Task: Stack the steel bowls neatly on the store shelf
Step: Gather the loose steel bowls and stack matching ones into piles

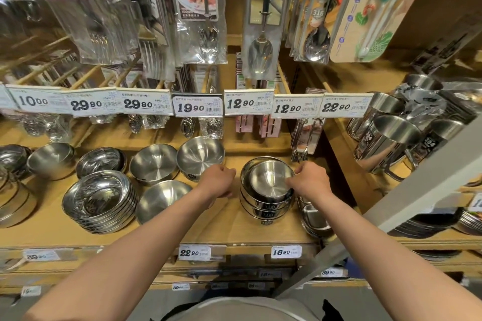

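My right hand [309, 182] gripped rim of top bowl [270, 181] on bowl stack [264, 206] mid-shelf [234, 227], my left hand [217, 180] curled, holding nothing, just left of stack, loose bowls [180, 159] further left, price tags [198, 107] above.

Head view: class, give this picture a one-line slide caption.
Right hand grips the top bowl of a stack on the shelf; left hand waits, curled, beside it.
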`<state>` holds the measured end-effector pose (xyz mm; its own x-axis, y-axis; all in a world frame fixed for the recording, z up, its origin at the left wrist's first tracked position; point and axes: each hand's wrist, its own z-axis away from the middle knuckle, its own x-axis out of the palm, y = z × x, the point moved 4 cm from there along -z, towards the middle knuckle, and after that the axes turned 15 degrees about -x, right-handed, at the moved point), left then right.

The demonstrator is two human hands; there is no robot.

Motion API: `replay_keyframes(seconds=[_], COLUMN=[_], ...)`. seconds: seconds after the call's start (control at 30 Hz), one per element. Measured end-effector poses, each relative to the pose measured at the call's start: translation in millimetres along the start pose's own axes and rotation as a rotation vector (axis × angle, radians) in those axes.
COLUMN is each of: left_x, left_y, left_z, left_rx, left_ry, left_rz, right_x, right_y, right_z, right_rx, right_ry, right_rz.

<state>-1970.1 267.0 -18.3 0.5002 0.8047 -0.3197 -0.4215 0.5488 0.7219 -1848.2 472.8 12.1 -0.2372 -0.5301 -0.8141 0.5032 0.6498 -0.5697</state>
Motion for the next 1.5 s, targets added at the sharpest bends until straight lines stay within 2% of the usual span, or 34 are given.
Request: replay_keyframes(seconds=[0.17, 0.37, 0.47, 0.57, 0.63, 0.8, 1.0, 1.17, 1.5], left_x=[-14, -30, -33, -37, -44, -83, -148, -221, -397], left_y=[-6, -8, -5, -2, -2, -19, -65, -93, -157], left_z=[0, 3, 8, 20, 26, 31, 37, 54, 54], left_rx=[0.005, 0.019, 0.038, 0.044, 0.054, 0.082, 0.050, 0.027, 0.084], left_ry=[0.041, 0.059, -0.017, -0.193, -0.239, -0.050, 0.058, 0.131, 0.179], left_rz=[0.018, 0.092, 0.191, 0.303, 0.348, 0.371, 0.330, 0.398, 0.396], right_x=[-6, -15, -13, -5, 7, 42, 86, 126, 241], right_y=[-11, -30, -40, -58, -73, -109, -158, -220, -370], right_z=[1, 4, 8, 13, 17, 28, 46, 64, 94], right_rx=[-0.057, -0.074, -0.060, -0.051, -0.050, -0.054, -0.104, -0.115, -0.104], right_ry=[0.084, 0.169, 0.178, 0.181, 0.134, -0.029, -0.279, -0.478, -0.447], right_rz=[0.042, -0.061, -0.222, -0.423, -0.542, -0.597, -0.687, -0.878, -0.929])
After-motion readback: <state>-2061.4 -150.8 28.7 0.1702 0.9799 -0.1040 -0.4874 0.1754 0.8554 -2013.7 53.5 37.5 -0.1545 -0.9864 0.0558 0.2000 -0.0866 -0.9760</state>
